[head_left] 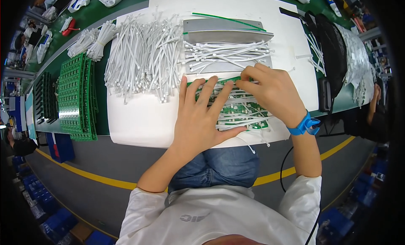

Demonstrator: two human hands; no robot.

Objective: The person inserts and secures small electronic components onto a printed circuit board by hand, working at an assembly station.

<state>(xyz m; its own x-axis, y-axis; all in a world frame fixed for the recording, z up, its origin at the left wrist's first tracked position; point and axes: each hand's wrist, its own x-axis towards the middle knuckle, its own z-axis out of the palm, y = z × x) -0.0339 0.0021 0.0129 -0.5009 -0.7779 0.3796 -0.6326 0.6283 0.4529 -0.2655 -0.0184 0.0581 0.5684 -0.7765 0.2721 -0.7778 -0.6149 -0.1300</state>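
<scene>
A green circuit board lies on the white sheet in front of me, with several white cable ties across it. My left hand rests on the board's left part, its fingers spread and stretched out flat. At the board's far edge, my right hand has its fingers curled, with thumb and forefinger pinched on a white cable tie, mostly hidden by the fingers. Its wrist wears a blue strap. Just beyond the hands, more loose cable ties lie on a grey metal bracket.
A large heap of white cable ties covers the sheet's left side. Further left stand stacked green circuit boards and bundled ties. A thin green strip lies behind the bracket. On the right are a black bag and clear plastic bags.
</scene>
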